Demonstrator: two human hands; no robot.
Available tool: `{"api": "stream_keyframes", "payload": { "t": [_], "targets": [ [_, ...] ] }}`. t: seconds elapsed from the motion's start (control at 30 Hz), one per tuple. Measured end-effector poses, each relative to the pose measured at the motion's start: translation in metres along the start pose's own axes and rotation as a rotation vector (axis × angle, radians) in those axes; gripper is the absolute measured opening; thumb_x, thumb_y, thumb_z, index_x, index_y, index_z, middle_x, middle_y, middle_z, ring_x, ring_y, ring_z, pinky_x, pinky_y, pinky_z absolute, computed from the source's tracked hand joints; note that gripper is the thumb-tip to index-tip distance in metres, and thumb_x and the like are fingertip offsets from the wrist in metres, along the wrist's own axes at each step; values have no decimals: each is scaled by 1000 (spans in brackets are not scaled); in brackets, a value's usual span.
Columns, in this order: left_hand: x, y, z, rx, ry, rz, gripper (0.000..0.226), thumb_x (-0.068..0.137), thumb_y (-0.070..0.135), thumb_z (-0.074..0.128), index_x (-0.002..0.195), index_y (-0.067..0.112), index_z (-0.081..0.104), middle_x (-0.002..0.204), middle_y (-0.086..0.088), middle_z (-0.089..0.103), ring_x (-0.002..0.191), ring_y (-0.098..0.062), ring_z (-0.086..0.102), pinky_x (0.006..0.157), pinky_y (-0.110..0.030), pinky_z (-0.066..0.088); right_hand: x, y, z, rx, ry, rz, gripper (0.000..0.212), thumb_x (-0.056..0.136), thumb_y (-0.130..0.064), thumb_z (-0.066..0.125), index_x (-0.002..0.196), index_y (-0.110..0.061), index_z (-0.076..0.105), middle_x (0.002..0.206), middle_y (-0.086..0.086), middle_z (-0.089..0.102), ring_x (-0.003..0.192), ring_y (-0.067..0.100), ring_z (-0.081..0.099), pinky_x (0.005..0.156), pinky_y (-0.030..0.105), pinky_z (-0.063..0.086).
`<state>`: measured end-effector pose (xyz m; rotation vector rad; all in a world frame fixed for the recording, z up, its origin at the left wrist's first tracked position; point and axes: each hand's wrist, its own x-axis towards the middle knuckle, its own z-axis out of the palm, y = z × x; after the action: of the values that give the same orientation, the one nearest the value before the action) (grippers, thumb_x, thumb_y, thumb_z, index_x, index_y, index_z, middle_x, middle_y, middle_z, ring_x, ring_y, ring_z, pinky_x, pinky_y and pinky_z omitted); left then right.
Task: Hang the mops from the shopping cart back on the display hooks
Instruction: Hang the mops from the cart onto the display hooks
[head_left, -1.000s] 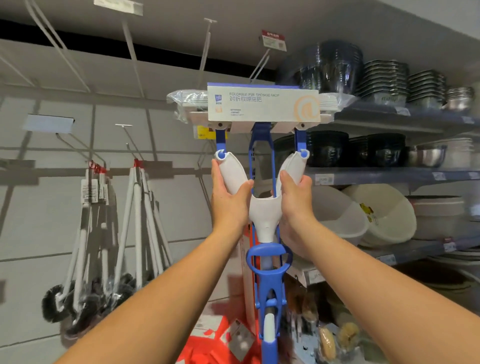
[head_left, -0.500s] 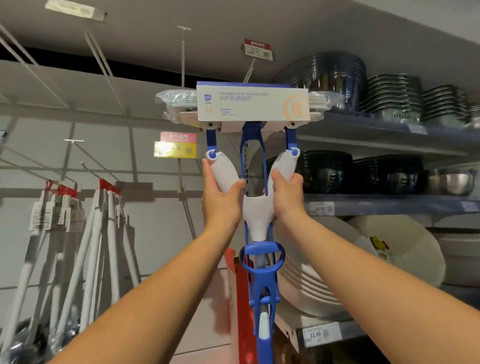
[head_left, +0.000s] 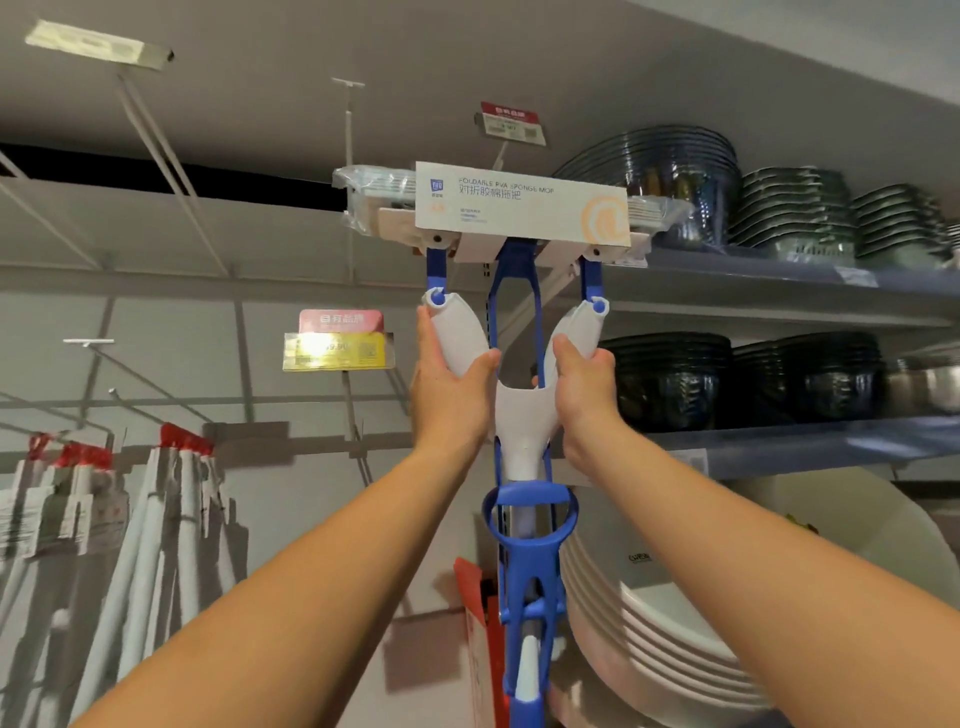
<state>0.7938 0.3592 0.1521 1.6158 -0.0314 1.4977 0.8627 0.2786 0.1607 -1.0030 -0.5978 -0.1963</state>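
I hold the mop (head_left: 524, 426) upright and high, sponge head (head_left: 519, 208) on top, because the hooks stick out of the wall panel well above eye level. My left grip (head_left: 449, 384) is closed round the left arm of the white fork. My right grip (head_left: 582, 384) is closed round the right arm, thumbs on the inner sides. Taking one arm in each grip keeps the wide head level and stops it from twisting as I steer it. The blue-and-white handle hangs straight down between my forearms, so its weight steadies the lift.

The head sits just in front of the top shelf (head_left: 779, 275), below a red price tag (head_left: 511, 122). A bare wire hook (head_left: 349, 130) juts out to the left. I cannot tell whether the head has caught a hook behind its label. I judge it is not yet hung, since both grips bear it.
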Motion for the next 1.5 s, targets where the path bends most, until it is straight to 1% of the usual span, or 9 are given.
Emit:
{"api": "stream_keyframes", "payload": {
  "t": [0.2, 0.37, 0.43, 0.5, 0.8, 0.87, 0.97, 1.27, 1.5],
  "targets": [
    [33, 0, 10, 47, 13, 38, 81, 89, 24, 64, 151, 40, 13, 138, -5, 49, 117, -26, 53, 98, -50, 47, 30, -5, 14, 20, -24, 4, 32, 98, -35, 47, 123, -18, 36, 115, 10, 53, 99, 25, 58, 73, 36, 50],
    [52, -4, 19, 27, 52, 26, 82, 91, 23, 63, 152, 40, 10, 139, -5, 46, 118, -25, 51, 96, -45, 49, 54, -7, 22, 13, -59, -16, 25, 98, -35, 47, 112, -20, 33, 112, 10, 52, 96, 24, 56, 76, 38, 50],
    [61, -5, 22, 13, 58, 29, 83, 91, 23, 63, 152, 39, 9, 140, -4, 45, 116, -21, 49, 94, -38, 47, 65, -7, 26, 15, -68, -20, 26, 97, -35, 48, 112, -20, 34, 114, 11, 53, 99, 26, 57, 85, 44, 52],
    [69, -6, 25, -3, 64, 35, 83, 91, 23, 63, 152, 38, 9, 140, -4, 45, 117, -22, 49, 96, -39, 47, 76, -9, 30, 30, -78, -23, 30, 96, -35, 49, 117, -17, 36, 115, 12, 53, 103, 29, 58, 91, 49, 51],
    [106, -12, 45, 12, 63, 36, 87, 87, 26, 67, 150, 46, 10, 140, -6, 46, 117, -33, 53, 90, -55, 51, 116, -14, 38, 72, -92, -2, 38, 96, -33, 50, 126, -13, 35, 116, 14, 53, 103, 31, 58, 87, 47, 52],
    [110, -18, 47, 13, 67, 32, 87, 87, 26, 67, 149, 47, 9, 140, -6, 46, 116, -33, 53, 90, -56, 51, 122, -10, 39, 79, -104, 6, 34, 96, -33, 50, 121, -14, 35, 116, 14, 53, 103, 31, 58, 84, 45, 53],
    [113, -29, 46, -2, 74, 24, 86, 89, 24, 66, 149, 47, 10, 140, -6, 46, 118, -33, 52, 90, -56, 51, 124, -1, 42, 75, -128, 14, 40, 97, -33, 49, 129, -14, 34, 116, 12, 51, 100, 28, 56, 81, 43, 51],
    [122, -42, 45, -10, 73, -18, 87, 93, 17, 61, 149, 49, 3, 144, -5, 38, 121, -32, 49, 94, -58, 48, 137, 14, 46, 76, -190, 67, 48, 97, -32, 50, 139, -19, 30, 122, 11, 52, 104, 28, 56, 90, 47, 51],
    [130, -26, 55, 14, 92, -36, 88, 92, 18, 62, 147, 53, 3, 146, -6, 37, 121, -35, 49, 93, -60, 47, 146, 1, 52, 142, -172, 43, 47, 97, -30, 50, 139, -18, 32, 117, 6, 50, 101, 24, 53, 85, 41, 49]
  ]
}}
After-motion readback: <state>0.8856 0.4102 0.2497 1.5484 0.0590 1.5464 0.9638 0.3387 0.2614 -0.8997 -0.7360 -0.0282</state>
